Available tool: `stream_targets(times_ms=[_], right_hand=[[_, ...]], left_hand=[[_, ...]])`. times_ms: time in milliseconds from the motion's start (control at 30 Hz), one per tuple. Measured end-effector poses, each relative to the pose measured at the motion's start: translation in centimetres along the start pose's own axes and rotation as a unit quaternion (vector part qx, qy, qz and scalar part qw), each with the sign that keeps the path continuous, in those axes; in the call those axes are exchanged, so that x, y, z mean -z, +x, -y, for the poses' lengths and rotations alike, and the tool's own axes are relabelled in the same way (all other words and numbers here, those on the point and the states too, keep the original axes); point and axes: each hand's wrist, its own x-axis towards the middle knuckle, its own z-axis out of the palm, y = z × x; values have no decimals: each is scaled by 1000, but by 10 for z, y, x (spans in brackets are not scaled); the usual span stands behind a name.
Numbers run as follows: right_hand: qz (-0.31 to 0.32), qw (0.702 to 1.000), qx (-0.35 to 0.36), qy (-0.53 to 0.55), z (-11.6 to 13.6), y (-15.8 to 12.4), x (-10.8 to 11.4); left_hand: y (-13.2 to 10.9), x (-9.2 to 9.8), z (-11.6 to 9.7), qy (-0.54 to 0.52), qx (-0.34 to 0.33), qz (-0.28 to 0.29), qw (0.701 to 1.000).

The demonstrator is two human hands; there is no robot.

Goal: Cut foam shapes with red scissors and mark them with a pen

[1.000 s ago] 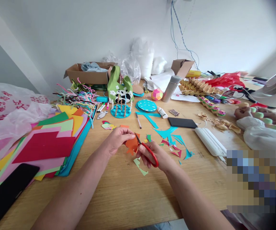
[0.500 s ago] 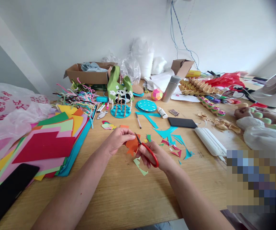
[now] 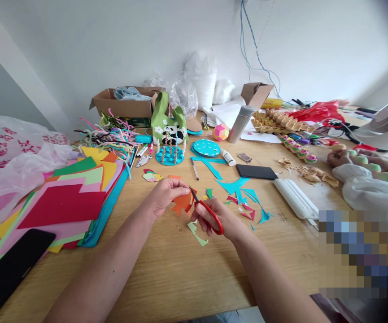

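Pinched between the thumb and fingers of my left hand [image 3: 168,194] is a piece of orange paper [image 3: 181,204], partly cut to a shape with a pointed, tail-like end. My right hand [image 3: 215,215] is closed around the red handles of a pair of scissors [image 3: 214,216]. The dark blades reach up to the left and meet the right edge of the orange paper. A pale green paper scrap [image 3: 198,233] lies on the table just below the hands. Red paper scraps [image 3: 247,211] and blue paper offcuts [image 3: 236,186] lie right of and beyond my right hand.
Stacked coloured paper [image 3: 62,204] and a black phone [image 3: 15,260] lie at the left. Beyond the hands stand a blue disc with twisted posts [image 3: 169,157], a glue bottle [image 3: 228,158] and a steel flask [image 3: 241,124]. A black flat device [image 3: 256,172] and white face masks [image 3: 294,197] lie right.
The orange paper has turned in my left hand, its tail-like end swinging to the left. Both hands have stayed almost in place, with the scissors still at the paper's edge.
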Motion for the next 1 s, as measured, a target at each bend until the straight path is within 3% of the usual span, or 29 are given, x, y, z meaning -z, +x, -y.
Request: stream_targets(times_ms=[767, 1000], right_hand=[[50, 998, 42, -8, -6, 1, 4], [41, 998, 39, -15, -5, 1, 3]], left_hand=[[-3, 5, -6, 21, 12, 36, 999], [-3, 5, -6, 14, 13, 42, 999]])
